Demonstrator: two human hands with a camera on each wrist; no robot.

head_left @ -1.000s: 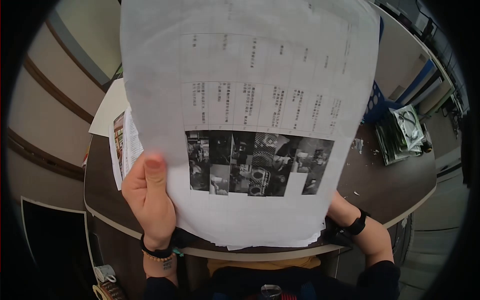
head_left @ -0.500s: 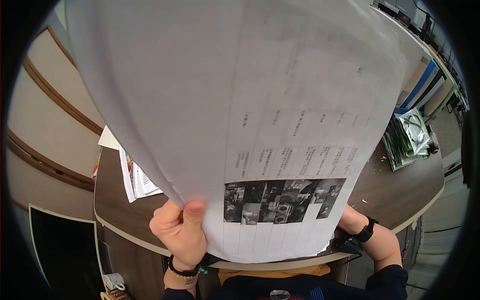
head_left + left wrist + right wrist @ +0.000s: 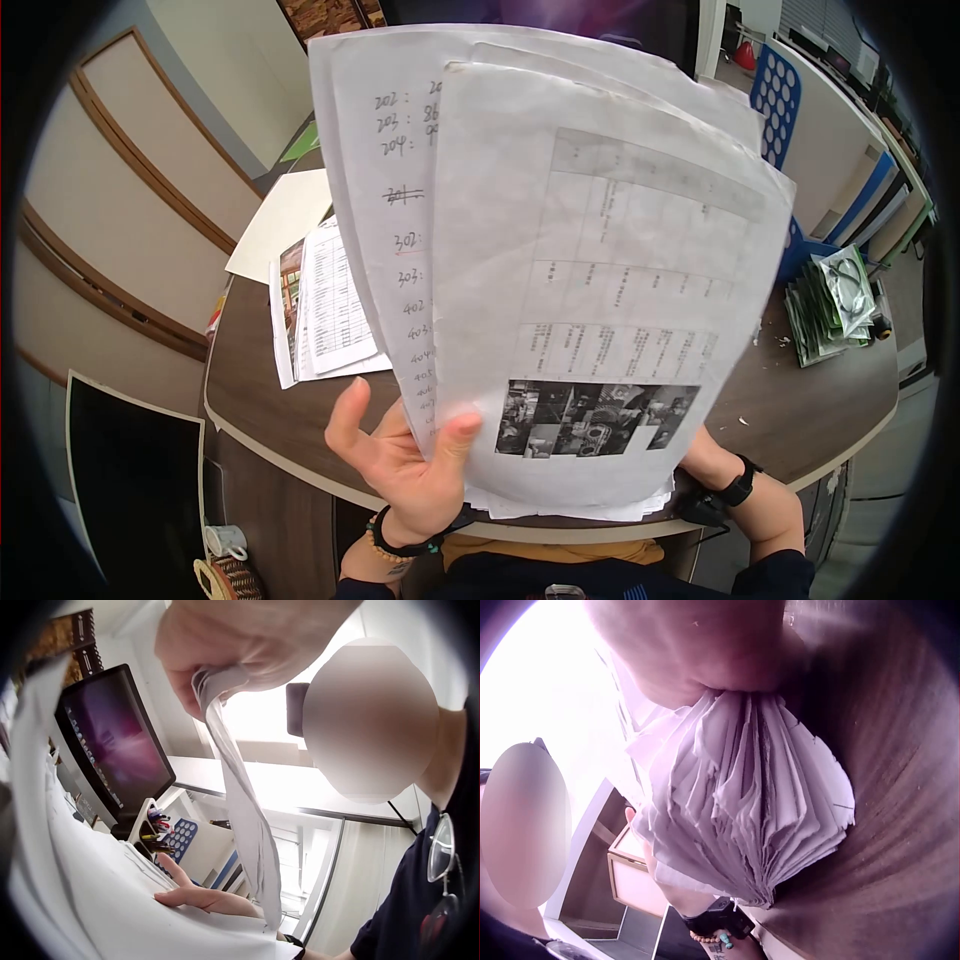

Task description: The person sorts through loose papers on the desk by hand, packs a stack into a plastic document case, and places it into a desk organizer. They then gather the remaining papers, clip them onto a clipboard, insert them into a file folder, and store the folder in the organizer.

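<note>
Two hands on one fat paper stack (image 3: 600, 490), held up over the near side of the desk (image 3: 815, 430). The left hand (image 3: 420, 480) has its thumb on the front sheet at the stack's left edge, index sticking out free, and the left wrist view shows it pinching a bunch of sheets. The right hand (image 3: 697, 649) grips the stack with the pages fanning out from it; the head view hides most of its fingers, so can't tell exactly how they sit.

If you're leafing through something that floppy, imo keep the right grip firm and low so the loose ends don't slide out. Roll the left thumb lightly to split off one sheet at a time; the ragged edges look like they'd snag, and pinching hard could crease them.

Writing: the handwritten list (image 3: 405, 270) peeks out behind the front sheet, on the stack's left. I get 202, 203, 204, a crossed-out 301, 302 underlined in red, 303, 402, 403, then it gets mushy. The front sheet's printed table (image 3: 620, 280), above some dark photos (image 3: 600, 420), is too small to read. Can't make out any brand on the green packets (image 3: 825, 310) right of the stack either.
</note>
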